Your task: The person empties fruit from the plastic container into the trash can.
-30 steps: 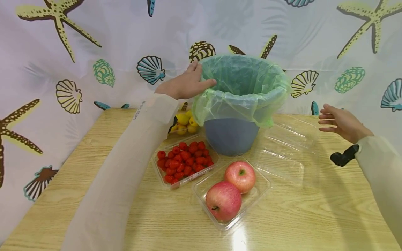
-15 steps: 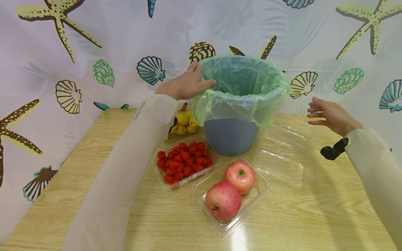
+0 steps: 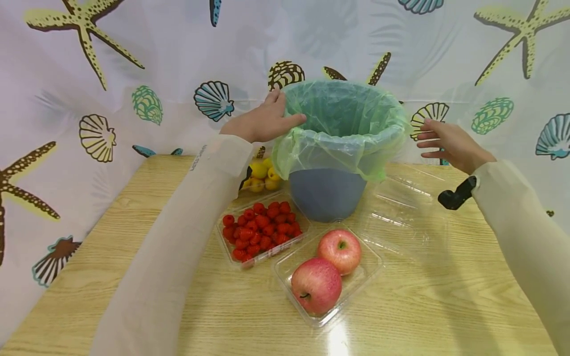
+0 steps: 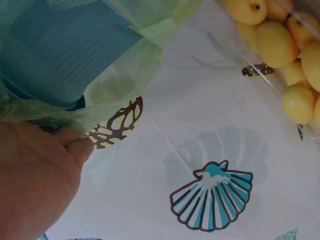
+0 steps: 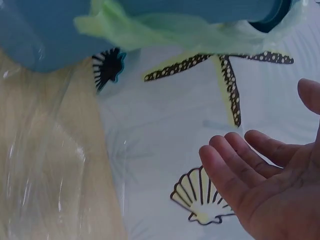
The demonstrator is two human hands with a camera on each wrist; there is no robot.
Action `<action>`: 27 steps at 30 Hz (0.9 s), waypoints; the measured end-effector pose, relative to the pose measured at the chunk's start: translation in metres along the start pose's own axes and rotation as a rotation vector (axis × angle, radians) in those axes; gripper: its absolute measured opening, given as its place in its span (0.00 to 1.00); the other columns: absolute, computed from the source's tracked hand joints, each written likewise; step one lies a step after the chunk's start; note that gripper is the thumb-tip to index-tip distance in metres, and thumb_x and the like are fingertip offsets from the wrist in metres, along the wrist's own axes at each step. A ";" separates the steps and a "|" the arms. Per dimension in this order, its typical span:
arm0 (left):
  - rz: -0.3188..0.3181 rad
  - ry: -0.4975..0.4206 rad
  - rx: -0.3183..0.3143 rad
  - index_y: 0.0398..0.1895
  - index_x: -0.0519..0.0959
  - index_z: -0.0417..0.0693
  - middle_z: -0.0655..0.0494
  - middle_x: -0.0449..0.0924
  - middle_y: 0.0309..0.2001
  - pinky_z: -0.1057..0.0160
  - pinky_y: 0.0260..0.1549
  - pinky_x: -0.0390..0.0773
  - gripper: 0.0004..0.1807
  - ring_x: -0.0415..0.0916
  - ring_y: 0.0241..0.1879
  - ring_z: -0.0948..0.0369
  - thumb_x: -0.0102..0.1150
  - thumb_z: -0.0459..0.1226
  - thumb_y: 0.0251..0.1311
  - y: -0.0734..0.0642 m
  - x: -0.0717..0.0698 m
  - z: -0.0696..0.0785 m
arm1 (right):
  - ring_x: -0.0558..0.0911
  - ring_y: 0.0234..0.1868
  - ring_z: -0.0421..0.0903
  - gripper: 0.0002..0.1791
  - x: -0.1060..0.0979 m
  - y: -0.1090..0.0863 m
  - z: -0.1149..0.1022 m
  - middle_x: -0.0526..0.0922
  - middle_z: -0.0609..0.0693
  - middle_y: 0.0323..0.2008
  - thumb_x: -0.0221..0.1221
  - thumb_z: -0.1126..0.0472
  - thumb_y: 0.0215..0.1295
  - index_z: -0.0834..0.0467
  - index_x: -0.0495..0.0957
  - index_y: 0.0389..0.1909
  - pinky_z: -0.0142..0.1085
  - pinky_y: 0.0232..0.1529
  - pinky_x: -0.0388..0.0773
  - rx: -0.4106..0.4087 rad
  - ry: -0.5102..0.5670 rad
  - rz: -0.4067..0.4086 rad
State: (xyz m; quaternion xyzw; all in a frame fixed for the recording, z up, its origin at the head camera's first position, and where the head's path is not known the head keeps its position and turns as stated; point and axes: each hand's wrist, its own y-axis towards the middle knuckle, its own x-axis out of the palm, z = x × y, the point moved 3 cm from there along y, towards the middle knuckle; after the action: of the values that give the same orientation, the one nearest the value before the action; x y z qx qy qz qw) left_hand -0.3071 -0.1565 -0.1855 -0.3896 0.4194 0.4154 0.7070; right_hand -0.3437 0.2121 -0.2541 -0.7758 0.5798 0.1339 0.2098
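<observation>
A blue-grey trash bin [image 3: 327, 195] stands upright, lined with a thin green plastic bag [image 3: 331, 148] folded over its rim. My left hand [image 3: 267, 116] holds the bin at the left side of the rim, with the thumb over the bagged edge. In the left wrist view, the fingers of that hand [image 4: 40, 175] meet the bag at the rim. To the right of the bin, apart from it, my right hand [image 3: 454, 143] is in the air. Its fingers [image 5: 235, 165] are extended and hold nothing in the right wrist view.
In front of the bin are clear plastic boxes of raspberries [image 3: 262, 227] and two apples [image 3: 317, 284]. Yellow fruit [image 3: 262, 173] sits in another box behind my left forearm. Transparent containers [image 3: 396, 222] lie right of the bin. A patterned curtain [image 3: 169, 59] hangs behind the table [image 3: 401, 306].
My right hand has moved left and up, closer to the bin. The left hand stays at the rim, and the bin and fruit boxes have kept their places.
</observation>
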 end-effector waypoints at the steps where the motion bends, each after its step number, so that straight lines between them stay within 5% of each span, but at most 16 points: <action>1: 0.000 0.000 0.000 0.72 0.21 0.42 0.49 0.10 0.73 0.50 0.73 0.35 0.47 0.13 0.73 0.55 0.29 0.61 0.69 0.000 0.000 0.000 | 0.72 0.55 0.39 0.48 0.001 0.002 -0.004 0.63 0.50 0.60 0.36 0.30 0.66 0.61 0.44 0.74 0.33 0.57 0.74 -0.003 0.003 -0.007; 5: -0.004 -0.001 -0.005 0.72 0.20 0.43 0.49 0.10 0.73 0.50 0.73 0.35 0.47 0.13 0.73 0.55 0.29 0.61 0.69 0.000 -0.001 0.000 | 0.55 0.73 0.53 0.48 0.008 0.007 -0.021 0.46 0.57 0.75 0.35 0.30 0.66 0.57 0.37 0.76 0.46 0.71 0.58 -0.018 0.023 -0.038; 9: -0.004 -0.004 -0.008 0.72 0.20 0.43 0.50 0.10 0.73 0.50 0.73 0.36 0.48 0.13 0.73 0.55 0.29 0.62 0.68 0.000 -0.001 0.000 | 0.41 0.76 0.57 0.46 0.016 0.009 -0.039 0.32 0.55 0.76 0.33 0.32 0.68 0.54 0.30 0.76 0.50 0.74 0.47 -0.034 0.035 -0.055; 17: -0.008 0.011 0.002 0.72 0.21 0.42 0.48 0.10 0.73 0.50 0.73 0.34 0.47 0.13 0.73 0.54 0.28 0.61 0.69 0.002 0.000 -0.001 | 0.38 0.76 0.53 0.43 0.029 0.008 -0.071 0.33 0.51 0.77 0.33 0.33 0.70 0.52 0.35 0.76 0.52 0.74 0.39 -0.076 -0.059 -0.010; 27: -0.007 0.004 -0.007 0.72 0.20 0.43 0.49 0.10 0.73 0.50 0.73 0.35 0.47 0.13 0.73 0.55 0.28 0.62 0.69 0.002 0.000 -0.001 | 0.37 0.77 0.52 0.45 0.045 0.011 -0.101 0.31 0.49 0.77 0.35 0.32 0.69 0.52 0.33 0.76 0.54 0.73 0.42 -0.100 -0.240 0.055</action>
State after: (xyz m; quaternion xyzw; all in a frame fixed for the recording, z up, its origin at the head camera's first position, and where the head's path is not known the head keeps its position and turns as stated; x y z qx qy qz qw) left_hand -0.3087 -0.1570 -0.1866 -0.3941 0.4181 0.4136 0.7062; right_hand -0.3445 0.1229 -0.1878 -0.7476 0.5641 0.2603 0.2349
